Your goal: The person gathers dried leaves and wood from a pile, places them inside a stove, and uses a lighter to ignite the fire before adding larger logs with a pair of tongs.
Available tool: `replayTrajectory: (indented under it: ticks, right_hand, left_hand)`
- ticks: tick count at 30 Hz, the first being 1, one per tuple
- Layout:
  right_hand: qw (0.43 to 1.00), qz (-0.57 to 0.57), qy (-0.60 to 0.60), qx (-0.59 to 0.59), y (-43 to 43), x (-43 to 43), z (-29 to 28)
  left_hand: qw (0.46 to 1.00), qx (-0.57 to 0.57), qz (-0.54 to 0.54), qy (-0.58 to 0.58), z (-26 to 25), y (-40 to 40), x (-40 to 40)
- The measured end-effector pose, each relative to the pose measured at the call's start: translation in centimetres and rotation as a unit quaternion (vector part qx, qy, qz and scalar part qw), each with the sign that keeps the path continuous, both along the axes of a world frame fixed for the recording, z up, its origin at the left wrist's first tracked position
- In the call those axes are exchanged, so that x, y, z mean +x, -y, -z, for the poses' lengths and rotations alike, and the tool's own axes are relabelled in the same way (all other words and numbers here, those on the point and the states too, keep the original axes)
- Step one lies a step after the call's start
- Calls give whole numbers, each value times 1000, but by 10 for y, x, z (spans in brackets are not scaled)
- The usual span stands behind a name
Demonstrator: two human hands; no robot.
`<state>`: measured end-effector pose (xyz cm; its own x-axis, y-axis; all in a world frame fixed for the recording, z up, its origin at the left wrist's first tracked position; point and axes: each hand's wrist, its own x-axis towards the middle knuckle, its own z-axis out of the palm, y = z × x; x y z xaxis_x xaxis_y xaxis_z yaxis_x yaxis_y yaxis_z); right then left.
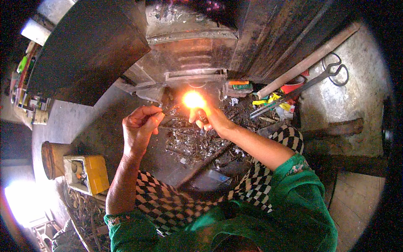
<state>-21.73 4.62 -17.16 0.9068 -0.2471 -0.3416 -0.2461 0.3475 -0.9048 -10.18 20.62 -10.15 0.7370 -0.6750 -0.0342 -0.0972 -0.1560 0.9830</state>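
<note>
My right hand (214, 121) is closed around a small lighter (203, 118), most of which the fingers hide. A bright flame (194, 99) burns just above it, and its glare blurs what is close by. To the left, the thumb and fingertips of my left hand (140, 127) pinch a thin sliver (172, 110). Its far end points toward the flame; the glare hides whether it touches. Beneath both hands, ash, twigs and pale scraps (201, 145) litter the floor in front of a soot-stained stove (201, 52).
Long metal tongs (310, 81) lean at the right beside a wooden bar (310, 60), a red container (293, 85) and yellow scraps (273, 98). A dark panel (85, 50) juts in at upper left. A yellow box (99, 174) and brown bucket (53, 160) stand lower left, near sticks (85, 208).
</note>
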Motion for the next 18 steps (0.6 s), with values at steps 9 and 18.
replayTrajectory:
  ticks: [9,18]
  right_hand:
    - [1000,2,-10,-8,0,0,-4]
    - [1000,-6,2,17,0,-1,-11]
  left_hand:
    - [1000,19,13,-11,1,-1,2]
    - [1000,2,4,-21,3,2,0]
